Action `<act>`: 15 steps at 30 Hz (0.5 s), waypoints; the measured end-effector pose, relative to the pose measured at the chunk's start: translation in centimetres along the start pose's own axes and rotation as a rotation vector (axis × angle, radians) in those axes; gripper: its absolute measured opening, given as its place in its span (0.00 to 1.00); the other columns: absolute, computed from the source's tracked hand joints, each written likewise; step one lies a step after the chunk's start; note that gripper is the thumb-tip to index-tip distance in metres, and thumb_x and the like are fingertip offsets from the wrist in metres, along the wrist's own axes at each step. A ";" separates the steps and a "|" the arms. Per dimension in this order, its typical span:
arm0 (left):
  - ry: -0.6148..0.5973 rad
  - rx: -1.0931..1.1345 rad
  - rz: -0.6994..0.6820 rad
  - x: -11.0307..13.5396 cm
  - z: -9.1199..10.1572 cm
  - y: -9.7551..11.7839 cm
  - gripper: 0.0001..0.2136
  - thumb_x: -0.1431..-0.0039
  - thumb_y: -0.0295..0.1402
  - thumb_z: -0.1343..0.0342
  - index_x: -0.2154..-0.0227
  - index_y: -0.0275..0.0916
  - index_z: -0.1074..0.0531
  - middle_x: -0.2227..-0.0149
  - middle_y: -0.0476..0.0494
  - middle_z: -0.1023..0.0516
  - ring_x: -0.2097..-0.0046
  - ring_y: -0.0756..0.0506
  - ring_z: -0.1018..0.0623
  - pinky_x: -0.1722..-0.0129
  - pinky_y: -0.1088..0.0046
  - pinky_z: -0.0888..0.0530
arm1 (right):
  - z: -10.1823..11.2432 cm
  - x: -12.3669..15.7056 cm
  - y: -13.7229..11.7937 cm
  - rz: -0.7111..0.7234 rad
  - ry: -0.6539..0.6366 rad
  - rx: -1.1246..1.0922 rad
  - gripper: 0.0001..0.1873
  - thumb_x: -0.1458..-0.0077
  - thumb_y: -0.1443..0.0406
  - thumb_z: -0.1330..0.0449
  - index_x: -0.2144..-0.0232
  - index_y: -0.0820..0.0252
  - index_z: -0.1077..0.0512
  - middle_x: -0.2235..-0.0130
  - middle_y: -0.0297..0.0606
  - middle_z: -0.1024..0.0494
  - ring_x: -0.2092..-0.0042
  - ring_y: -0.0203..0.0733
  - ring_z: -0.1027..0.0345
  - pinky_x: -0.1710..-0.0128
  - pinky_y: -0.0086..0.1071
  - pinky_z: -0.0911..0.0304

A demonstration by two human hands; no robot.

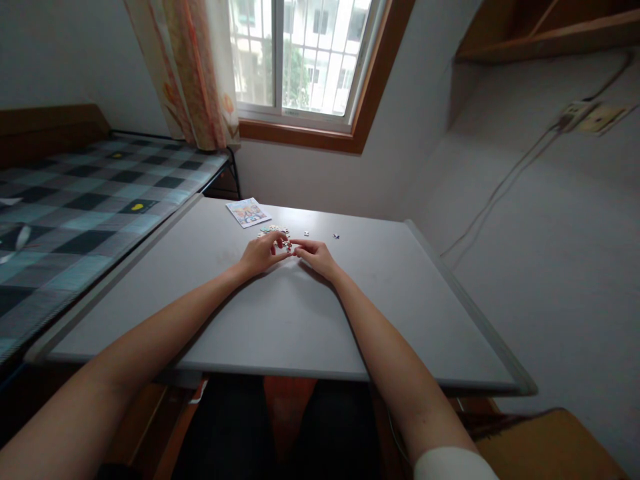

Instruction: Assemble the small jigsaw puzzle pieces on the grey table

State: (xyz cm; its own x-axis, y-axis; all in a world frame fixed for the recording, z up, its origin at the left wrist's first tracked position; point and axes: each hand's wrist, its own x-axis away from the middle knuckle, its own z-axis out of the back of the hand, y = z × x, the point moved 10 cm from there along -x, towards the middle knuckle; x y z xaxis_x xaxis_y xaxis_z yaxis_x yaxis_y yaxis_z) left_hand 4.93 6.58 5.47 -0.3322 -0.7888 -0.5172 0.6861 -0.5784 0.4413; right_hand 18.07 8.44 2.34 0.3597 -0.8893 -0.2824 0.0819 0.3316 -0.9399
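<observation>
Both my hands rest on the grey table (280, 320) near its far middle. My left hand (261, 253) is curled, its fingertips pinching at small jigsaw pieces (287, 245) between the two hands. My right hand (315, 256) lies beside it, fingers drawn together and touching the same pieces. Several more loose pieces (273, 230) lie just beyond the hands, and two stray ones (336, 236) sit to the right. A small picture card (248, 212) lies flat at the far left of the table.
A bed with a checked cover (75, 213) runs along the table's left edge. A window (300, 60) with a curtain (190, 73) is behind the table. The white wall on the right carries a cable and a socket (575, 115). A wooden shelf (545, 33) hangs above.
</observation>
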 end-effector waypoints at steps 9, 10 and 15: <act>-0.017 0.028 -0.035 0.0 -0.1 0.5 0.13 0.45 0.40 0.38 0.61 0.40 0.29 0.65 0.49 0.24 0.73 0.52 0.27 0.71 0.75 0.32 | -0.2 0.0 -0.2 0.007 -0.018 0.025 0.22 0.51 0.60 0.40 0.54 0.64 0.23 0.68 0.37 0.21 0.68 0.35 0.31 0.63 0.32 0.36; -0.016 0.031 -0.038 0.0 -0.1 0.4 0.13 0.45 0.40 0.38 0.61 0.40 0.29 0.65 0.49 0.24 0.73 0.52 0.27 0.71 0.75 0.32 | -0.2 0.0 -0.2 0.005 -0.015 0.019 0.22 0.51 0.60 0.40 0.54 0.64 0.23 0.68 0.38 0.21 0.68 0.35 0.31 0.63 0.32 0.36; 0.012 0.060 -0.029 0.0 0.2 0.2 0.12 0.45 0.39 0.37 0.62 0.41 0.28 0.65 0.49 0.24 0.72 0.53 0.27 0.70 0.76 0.31 | 0.1 0.0 0.2 -0.023 0.027 -0.001 0.24 0.52 0.62 0.39 0.52 0.65 0.24 0.70 0.36 0.21 0.70 0.34 0.32 0.64 0.31 0.36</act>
State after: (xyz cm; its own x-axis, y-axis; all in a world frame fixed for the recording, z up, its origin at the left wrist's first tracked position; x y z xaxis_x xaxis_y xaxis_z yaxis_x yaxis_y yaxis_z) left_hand 4.97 6.43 5.70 -0.3439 -0.7690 -0.5389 0.6360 -0.6130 0.4687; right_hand 18.19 8.55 2.19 0.3327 -0.9050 -0.2653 0.0891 0.3102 -0.9465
